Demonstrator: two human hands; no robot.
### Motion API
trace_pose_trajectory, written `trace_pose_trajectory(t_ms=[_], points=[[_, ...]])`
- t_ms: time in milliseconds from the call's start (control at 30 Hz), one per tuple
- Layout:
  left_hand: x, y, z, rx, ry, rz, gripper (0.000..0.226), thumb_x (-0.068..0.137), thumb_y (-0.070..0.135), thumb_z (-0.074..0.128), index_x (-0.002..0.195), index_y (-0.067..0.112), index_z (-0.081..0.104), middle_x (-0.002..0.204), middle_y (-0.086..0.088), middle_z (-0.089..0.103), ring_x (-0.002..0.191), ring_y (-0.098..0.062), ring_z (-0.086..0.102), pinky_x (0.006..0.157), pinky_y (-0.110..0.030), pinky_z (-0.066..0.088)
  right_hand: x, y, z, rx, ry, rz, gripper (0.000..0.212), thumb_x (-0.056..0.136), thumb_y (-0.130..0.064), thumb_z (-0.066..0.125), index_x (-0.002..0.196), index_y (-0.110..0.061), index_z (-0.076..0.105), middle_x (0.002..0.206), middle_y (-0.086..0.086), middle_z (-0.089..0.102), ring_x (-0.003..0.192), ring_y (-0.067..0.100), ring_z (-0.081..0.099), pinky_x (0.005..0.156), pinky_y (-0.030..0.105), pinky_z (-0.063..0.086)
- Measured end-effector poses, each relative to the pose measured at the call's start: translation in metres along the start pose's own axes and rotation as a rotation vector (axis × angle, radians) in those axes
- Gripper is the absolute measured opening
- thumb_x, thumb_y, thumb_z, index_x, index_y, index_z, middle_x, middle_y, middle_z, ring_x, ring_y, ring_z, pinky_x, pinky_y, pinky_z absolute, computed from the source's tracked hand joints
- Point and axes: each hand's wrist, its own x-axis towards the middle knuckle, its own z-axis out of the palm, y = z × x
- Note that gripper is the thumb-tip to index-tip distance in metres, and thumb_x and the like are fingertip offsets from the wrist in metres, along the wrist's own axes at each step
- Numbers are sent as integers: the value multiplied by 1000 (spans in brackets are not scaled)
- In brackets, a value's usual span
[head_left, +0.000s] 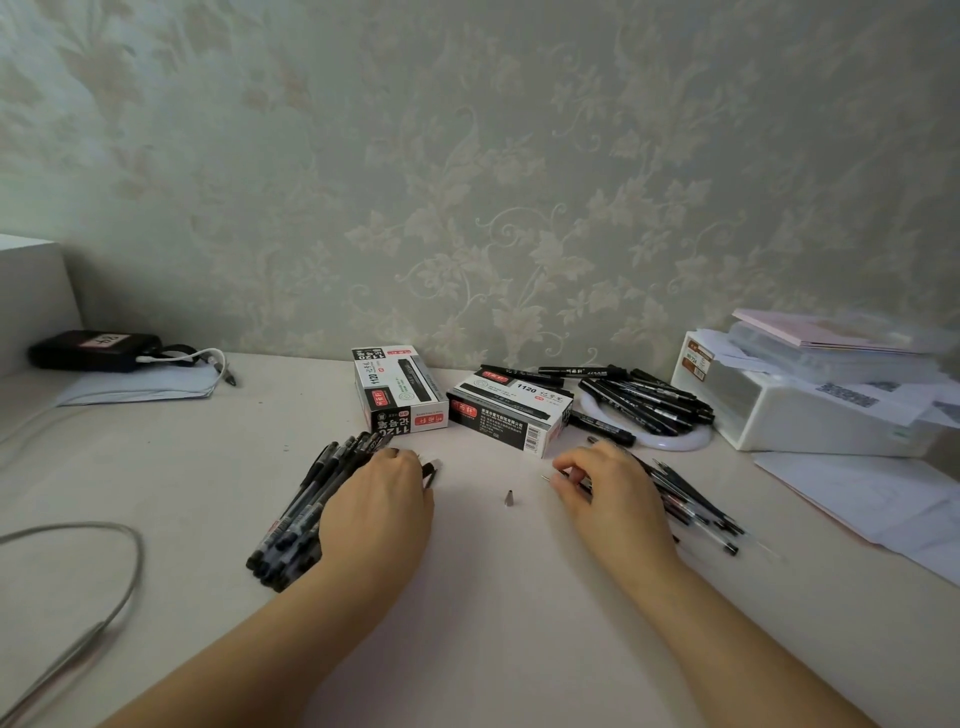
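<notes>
Judging by the two heaps, the pen assembly looks about midway: a pile of finished black pens (296, 514) lies under and beside the left hand (382, 499), left of centre in the frame, while a loose heap of refills and bare parts (696, 506) lies under the right hand (608, 488), right of centre; so a good share seems done and a good share left. For the pen in hand, nothing looks joined yet; the right hand pinches a thin refill (548, 478) between thumb and forefinger, its metal point sticking out toward the middle of the frame; the left hand has its fingers curled over a dark pen part (430, 470) at its fingertips, though whether that is a barrel or a cap I cannot tell. A small metal cone tip (509, 498) stands on the tabletop (493, 597) between the two hands, touching neither, nearer the right hand and just below and left of the refill's point; it probably goes on last.
</notes>
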Motion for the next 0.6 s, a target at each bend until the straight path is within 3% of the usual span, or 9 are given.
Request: trace_pose_trajectory(t_ms=[67,200,300,367,400,500,600], points=[[1,1,1,39,-20,-4,12,98,22,43,102,16,53,110,0,56,101,-20,58,63,-29,40,0,-2,0,32,47,-40,6,86,-16,71,91,-18,73,86,-3,62,78,17,58,72,35,50],[-1,3,5,103,-68,-9,17,97,18,47,114,13,49,115,-3,55,105,-21,58,66,-27,36,1,-13,-5,147,151,-104,8,87,-11,69,89,-19,72,82,-11,60,64,4,51,61,7,38],[-2,9,-2,-16,85,62,13,99,24,44,108,16,48,111,0,54,98,-19,57,65,-25,32,-3,-26,-6,422,137,-11,8,88,-14,69,88,-21,71,76,-9,67,61,9,59,57,13,46],[-3,16,-10,-177,225,160,17,99,31,43,106,17,49,105,4,52,92,-18,54,64,-24,30,-4,-37,-6,721,-17,139,2,88,-20,71,89,-19,69,72,-3,69,58,6,60,55,19,48],[-5,19,-12,-259,251,212,19,98,33,44,105,16,51,102,4,52,89,-19,54,63,-25,31,-6,-41,-6,853,-108,199,10,87,-24,72,91,-16,68,70,1,69,56,7,58,53,20,47],[-13,28,-10,-386,231,368,18,96,32,49,94,14,52,89,7,46,79,-21,53,58,-29,34,-8,-47,-5,1040,-275,219,19,85,-29,70,93,-12,70,69,5,68,52,11,53,49,20,43],[-14,27,-5,-475,178,368,20,98,39,42,91,21,47,87,11,45,78,-15,50,63,-32,41,-8,-45,0,1065,-217,250,16,97,-18,58,88,-9,68,67,5,66,53,11,52,50,18,43]])
